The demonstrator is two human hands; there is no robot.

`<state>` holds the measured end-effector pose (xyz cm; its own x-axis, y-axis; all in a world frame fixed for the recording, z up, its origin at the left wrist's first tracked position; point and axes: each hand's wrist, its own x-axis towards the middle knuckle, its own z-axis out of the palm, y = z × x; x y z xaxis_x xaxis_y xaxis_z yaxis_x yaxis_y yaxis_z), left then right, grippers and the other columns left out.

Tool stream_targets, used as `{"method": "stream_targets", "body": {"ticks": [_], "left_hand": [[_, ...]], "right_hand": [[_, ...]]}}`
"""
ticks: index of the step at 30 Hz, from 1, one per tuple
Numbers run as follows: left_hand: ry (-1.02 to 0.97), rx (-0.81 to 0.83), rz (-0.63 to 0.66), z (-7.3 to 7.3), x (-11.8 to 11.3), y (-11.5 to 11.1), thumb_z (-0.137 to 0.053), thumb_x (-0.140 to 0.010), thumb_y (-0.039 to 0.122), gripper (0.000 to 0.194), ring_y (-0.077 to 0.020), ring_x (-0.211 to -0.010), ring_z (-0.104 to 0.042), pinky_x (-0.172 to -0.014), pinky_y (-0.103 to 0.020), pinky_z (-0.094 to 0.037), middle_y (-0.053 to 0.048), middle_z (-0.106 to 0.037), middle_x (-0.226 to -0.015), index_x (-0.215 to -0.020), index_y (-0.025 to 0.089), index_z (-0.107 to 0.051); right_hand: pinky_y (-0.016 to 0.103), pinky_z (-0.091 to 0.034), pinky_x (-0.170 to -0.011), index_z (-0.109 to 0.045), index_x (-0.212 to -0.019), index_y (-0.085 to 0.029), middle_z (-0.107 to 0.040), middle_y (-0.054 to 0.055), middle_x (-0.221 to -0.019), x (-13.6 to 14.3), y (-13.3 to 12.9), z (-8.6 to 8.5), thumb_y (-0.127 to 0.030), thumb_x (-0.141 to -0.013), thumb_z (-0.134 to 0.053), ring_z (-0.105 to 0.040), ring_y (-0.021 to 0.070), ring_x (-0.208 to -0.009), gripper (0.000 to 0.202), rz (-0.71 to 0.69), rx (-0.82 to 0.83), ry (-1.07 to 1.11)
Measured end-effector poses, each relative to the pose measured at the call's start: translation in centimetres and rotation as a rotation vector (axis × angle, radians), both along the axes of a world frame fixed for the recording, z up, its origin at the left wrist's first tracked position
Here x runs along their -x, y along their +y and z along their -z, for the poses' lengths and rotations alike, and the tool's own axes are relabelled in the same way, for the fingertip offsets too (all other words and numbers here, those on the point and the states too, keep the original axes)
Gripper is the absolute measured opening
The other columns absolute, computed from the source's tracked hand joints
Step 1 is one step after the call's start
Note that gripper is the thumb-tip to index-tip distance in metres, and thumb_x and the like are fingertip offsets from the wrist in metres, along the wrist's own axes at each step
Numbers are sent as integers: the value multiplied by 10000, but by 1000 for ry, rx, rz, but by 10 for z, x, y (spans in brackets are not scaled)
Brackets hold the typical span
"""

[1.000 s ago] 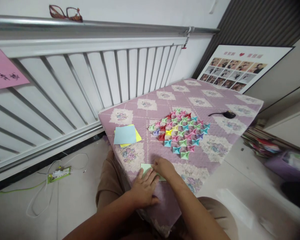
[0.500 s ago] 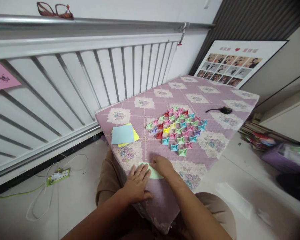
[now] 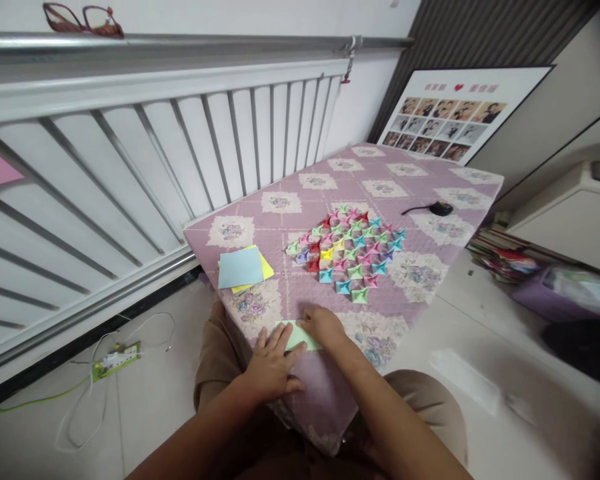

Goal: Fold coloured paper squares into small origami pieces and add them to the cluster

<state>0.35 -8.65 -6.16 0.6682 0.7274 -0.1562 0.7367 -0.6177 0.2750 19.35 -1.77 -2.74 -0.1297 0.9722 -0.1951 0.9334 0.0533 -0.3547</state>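
A light green sheet of paper (image 3: 300, 339) lies flat near the close corner of the table, looking folded, partly hidden by both hands. My left hand (image 3: 274, 363) rests on its left part, palm down, fingers stretched and apart. Over the upper edge of that sheet is my right hand (image 3: 323, 327), its fingers curled closed against the paper; the fingertips are hidden. Beyond them, small folded paper pieces (image 3: 350, 253) in green, pink, red, blue and yellow stand in diagonal rows. To the left, a light blue sheet (image 3: 241, 267) lies on top of yellow paper (image 3: 268, 268).
The table (image 3: 325, 393) has a purple floral cloth. A black object with a short cord (image 3: 440, 209) lies toward its far right. White railings (image 3: 220, 147) run along the left side, with glasses (image 3: 83, 20) above. A photo board (image 3: 460, 113) leans behind. A power strip (image 3: 117, 360) is on the floor.
The camera view has shifted slightly. The fingers of my left hand have spread more over the green paper, showing more of it between them. My right hand stays at the paper's upper edge.
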Motion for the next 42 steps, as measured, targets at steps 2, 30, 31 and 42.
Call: {"method": "stream_targets", "body": {"ticks": [2,30,31,42], "left_hand": [[3,-1,-2,0,0,0,-557,-751,696,843,-367,-1425,-90,-1094,-634,-84,-130,-65,-1574,-1458,341,-264],[-2,-86,204,-14,50,18,-432,-793,725,747,-347,-1390,-208,-1083,-584,-180,-116,-221,-1543,-1430,348,-335],[6,-85,207,-15,52,19,-447,-794,715,736,-346,-1388,-214,-1084,-578,-185,-113,-233,-1540,-1424,346,-347],[50,-104,166,-24,71,14,-625,-806,514,578,-316,-1373,-254,-1091,-520,-233,-84,-294,-1513,-1326,313,-473]], "right_hand": [[260,-384,-723,-668,-852,-184,-658,39,-827,-8,-5,1,-275,-817,-580,-567,167,-794,132,24,-68,18],[311,-423,-760,-623,-825,-187,-567,60,-800,10,-79,35,-130,-835,-481,-516,196,-804,153,-24,-374,321],[310,-423,-761,-622,-826,-188,-566,60,-800,10,-79,35,-134,-835,-482,-515,196,-804,151,-21,-375,323],[311,-420,-756,-622,-859,-191,-567,60,-835,13,-80,29,-224,-808,-596,-519,207,-829,66,15,-338,291]]}}
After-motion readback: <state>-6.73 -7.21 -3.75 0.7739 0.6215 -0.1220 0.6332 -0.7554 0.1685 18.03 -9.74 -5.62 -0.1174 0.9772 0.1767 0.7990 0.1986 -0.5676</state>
